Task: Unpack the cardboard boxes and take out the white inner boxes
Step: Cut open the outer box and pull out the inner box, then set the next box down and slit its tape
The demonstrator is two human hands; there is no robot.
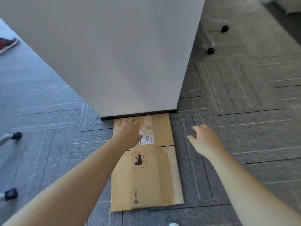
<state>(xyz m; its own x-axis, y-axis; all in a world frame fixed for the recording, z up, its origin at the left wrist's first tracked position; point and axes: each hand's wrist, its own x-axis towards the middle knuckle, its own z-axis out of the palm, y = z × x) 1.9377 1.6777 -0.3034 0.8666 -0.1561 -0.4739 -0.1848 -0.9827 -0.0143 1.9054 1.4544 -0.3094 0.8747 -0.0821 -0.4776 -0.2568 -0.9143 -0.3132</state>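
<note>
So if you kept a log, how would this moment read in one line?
left hand: open, flat on flattened cardboard box | right hand: open, above carpet | box: on floor against white partition | white inner boxes: none seen

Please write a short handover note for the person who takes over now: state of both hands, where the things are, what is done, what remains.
Left hand: open, resting flat on the flattened cardboard box.
Right hand: open, over the carpet beside the box, holding nothing.
The box lies flat on the carpet, its far end at the base of the white panel.
Done: this box looks emptied and flattened.
Left: no white inner boxes or other cartons are in view; find them.
</note>
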